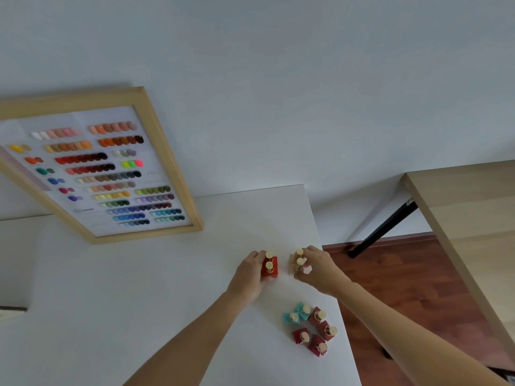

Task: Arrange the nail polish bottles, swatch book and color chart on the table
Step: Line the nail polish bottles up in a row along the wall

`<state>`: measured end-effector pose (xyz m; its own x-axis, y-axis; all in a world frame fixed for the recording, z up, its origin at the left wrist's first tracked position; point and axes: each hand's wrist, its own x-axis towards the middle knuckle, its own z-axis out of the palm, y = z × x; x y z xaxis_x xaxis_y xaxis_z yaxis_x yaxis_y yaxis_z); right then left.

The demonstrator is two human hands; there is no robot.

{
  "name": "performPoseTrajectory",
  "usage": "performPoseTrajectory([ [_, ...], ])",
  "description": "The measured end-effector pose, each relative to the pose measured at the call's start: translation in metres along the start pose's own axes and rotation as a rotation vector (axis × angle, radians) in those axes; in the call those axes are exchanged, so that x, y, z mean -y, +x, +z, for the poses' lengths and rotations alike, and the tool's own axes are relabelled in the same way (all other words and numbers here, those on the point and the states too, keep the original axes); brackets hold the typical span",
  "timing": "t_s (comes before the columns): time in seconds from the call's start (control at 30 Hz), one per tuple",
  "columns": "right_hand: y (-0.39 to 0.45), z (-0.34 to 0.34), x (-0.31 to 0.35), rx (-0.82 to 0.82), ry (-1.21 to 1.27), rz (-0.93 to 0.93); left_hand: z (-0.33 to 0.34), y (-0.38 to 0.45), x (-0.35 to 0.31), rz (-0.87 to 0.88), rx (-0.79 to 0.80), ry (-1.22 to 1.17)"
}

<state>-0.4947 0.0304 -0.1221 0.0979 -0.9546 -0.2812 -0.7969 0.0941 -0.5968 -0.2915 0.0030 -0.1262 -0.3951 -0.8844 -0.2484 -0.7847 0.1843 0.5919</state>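
Two bare hands work at the far right corner of a white table (139, 288), seen from above in the lower centre of the frame: the left hand (250, 274) is curled around a pair of red nail polish bottles (269, 267) with gold caps, fingers wrapped at their left side, while the right hand (317, 270) pinches a pair of pale beige bottles (297, 262), also gold-capped, just to the right of the red ones. The two pairs stand upright, near each other but apart. Lower right of the hands, close to the table's right edge, a cluster of six more bottles stands together: two teal bottles (298, 314) and four dark red bottles (316, 334). In the upper left of the frame, a wood-framed color chart (97, 168) with rows of painted nail tips leans against the pale wall (278, 79). A second, wooden table (468, 207) fills the right edge, over reddish wood flooring (404, 288)
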Motion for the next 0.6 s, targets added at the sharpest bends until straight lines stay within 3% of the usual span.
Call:
performPoseTrajectory([
  [0.6,0.140,-0.061,-0.024,-0.175,0.120,0.029,-0.031,0.166,-0.036,-0.058,-0.134,-0.082],
])
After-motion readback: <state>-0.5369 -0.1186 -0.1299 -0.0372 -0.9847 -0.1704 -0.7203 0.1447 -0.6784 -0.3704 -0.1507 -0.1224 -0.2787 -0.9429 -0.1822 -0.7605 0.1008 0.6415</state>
